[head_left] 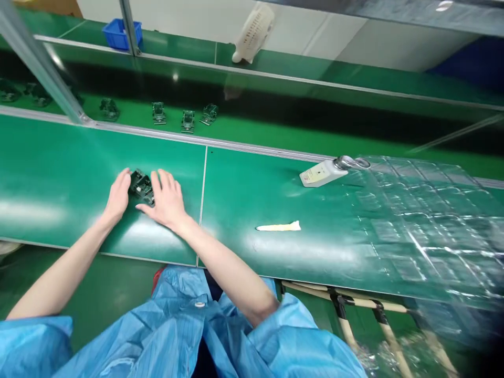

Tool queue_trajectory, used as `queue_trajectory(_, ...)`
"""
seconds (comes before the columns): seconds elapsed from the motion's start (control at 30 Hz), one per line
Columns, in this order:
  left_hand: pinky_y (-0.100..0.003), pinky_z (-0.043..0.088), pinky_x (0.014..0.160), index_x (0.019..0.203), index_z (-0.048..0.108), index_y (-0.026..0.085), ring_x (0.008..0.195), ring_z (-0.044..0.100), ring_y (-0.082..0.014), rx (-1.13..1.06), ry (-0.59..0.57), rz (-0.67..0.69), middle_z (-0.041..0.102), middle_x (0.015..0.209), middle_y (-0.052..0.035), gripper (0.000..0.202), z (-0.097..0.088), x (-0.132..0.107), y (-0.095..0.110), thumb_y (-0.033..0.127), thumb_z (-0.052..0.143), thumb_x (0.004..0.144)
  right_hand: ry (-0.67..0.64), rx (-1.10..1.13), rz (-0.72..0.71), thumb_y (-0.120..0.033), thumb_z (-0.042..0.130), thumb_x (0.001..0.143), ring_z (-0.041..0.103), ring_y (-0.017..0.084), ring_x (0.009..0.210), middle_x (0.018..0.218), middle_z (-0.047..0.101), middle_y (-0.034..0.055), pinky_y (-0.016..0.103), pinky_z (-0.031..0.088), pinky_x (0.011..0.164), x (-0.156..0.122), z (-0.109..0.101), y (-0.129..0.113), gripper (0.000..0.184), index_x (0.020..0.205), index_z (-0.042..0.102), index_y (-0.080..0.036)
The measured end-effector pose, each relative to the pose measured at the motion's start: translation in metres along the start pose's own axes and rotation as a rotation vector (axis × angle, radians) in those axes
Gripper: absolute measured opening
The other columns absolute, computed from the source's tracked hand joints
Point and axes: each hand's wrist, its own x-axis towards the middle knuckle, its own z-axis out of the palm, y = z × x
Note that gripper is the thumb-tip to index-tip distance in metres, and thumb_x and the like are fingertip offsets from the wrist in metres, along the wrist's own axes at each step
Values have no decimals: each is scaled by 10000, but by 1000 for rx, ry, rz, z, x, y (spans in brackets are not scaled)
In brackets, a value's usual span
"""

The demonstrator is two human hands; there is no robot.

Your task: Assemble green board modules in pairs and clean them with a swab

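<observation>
Circuit boards [142,187], dark, clustered and of unclear number, on the green tabletop [240,178] between both hands, left of a pale seam. Largest of everything, that glossy tabletop, spanning the view from side to side. Behind the metal rail [260,149], another green surface [252,128], darkening toward the rear. At the tabletop's right end, a clear compartmented tray [423,231], partly blurred. Smaller, the right hand [169,200], with spread fingers at the right side of the boards and thumb reaching out by the lower edge. Opposite, the left hand [118,196], with fingers close together along the left side. Cannot tell whether gripping or merely touching, for either. On the upper shelf [177,44], a blue bin [117,34]. Just beside the tray, a white bottle [318,174] with a metal top. Nearer the front edge, a slim yellow-and-white strip [279,227]. Smallest, more boards [159,113] scattered behind the rail.
</observation>
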Motion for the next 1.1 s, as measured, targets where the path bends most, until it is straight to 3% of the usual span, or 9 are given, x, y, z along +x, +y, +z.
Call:
queue_trajectory(0.13, -476, 475, 1089, 1321, 572, 198, 1219, 614, -277, 23, -55, -77, 638, 1313, -151, 480, 9, -25, 5, 510, 443, 980, -57, 10, -179, -532, 710, 842, 557, 314, 1207, 1387, 555, 195, 452, 485, 1038, 12, -2, 17, 836, 1461, 368, -87)
queue_trajectory(0.4, -512, 452, 1121, 1496, 386, 233, 1319, 553, -312, 136, -222, -67, 544, 1441, -169, 601, -6, -53, 24, 473, 503, 958, -136, -14, -485, -537, 570, 942, 610, 268, 1058, 1299, 623, 126, 419, 510, 957, 15, -19, 47, 616, 1349, 480, -84)
queue_trajectory(0.53, -606, 344, 1179, 1558, 218, 323, 1486, 320, -371, 365, -287, 174, 278, 1628, -135, 738, -11, -47, 45, 433, 583, 926, -163, -46, -590, -514, 657, 894, 581, 290, 1114, 1345, 576, 169, 421, 516, 928, 7, -31, 54, 779, 1430, 381, -22)
queue_trajectory(0.67, -665, 346, 1154, 1552, 229, 353, 1477, 313, -409, 590, -300, 490, 384, 1574, -121, 783, -14, -38, 63, 434, 641, 891, -234, 4, -673, -566, 726, 814, 511, 321, 1271, 1415, 519, 205, 432, 499, 1006, 22, -71, 84, 863, 1385, 424, 7)
queue_trajectory(0.73, -693, 368, 1117, 1558, 227, 325, 1442, 354, -439, 691, -329, 532, 434, 1532, -152, 789, -10, -39, 69, 486, 618, 891, -264, 27, -584, -599, 670, 846, 528, 313, 1278, 1408, 529, 193, 441, 512, 997, 51, -101, 119, 793, 1379, 449, -54)
queue_trajectory(0.83, -710, 406, 1058, 1557, 227, 315, 1419, 370, -471, 796, -328, 510, 446, 1508, -183, 772, 1, -48, 75, 514, 581, 901, -67, -116, -156, -442, 733, 840, 449, 405, 1359, 1493, 431, 233, 567, 438, 1065, 115, -140, 185, 774, 1442, 405, -83)
queue_trajectory(0.93, -646, 473, 1014, 1545, 241, 313, 1410, 399, -444, 829, -257, 449, 489, 1460, -187, 754, 12, -53, 78, 470, 599, 900, 33, -134, 177, -314, 716, 852, 381, 455, 1406, 1596, 265, 236, 643, 369, 1104, 175, -155, 240, 781, 1510, 337, -132)
queue_trajectory(1.0, -619, 504, 982, 1511, 310, 288, 1380, 442, -440, 847, -219, 420, 534, 1411, -195, 706, 11, -47, 71, 454, 612, 894, -16, -82, 243, -269, 716, 840, 372, 451, 1418, 1623, 196, 235, 623, 363, 1128, 198, -152, 260, 794, 1520, 330, -132)
queue_trajectory(1.1, -632, 498, 996, 1423, 440, 232, 1326, 495, -456, 882, -128, 378, 580, 1352, -211, 627, -10, -22, 46, 462, 638, 874, -98, -17, 187, -196, 725, 805, 456, 397, 1373, 1543, 362, 228, 519, 416, 1128, 208, -141, 270, 761, 1483, 395, -97)
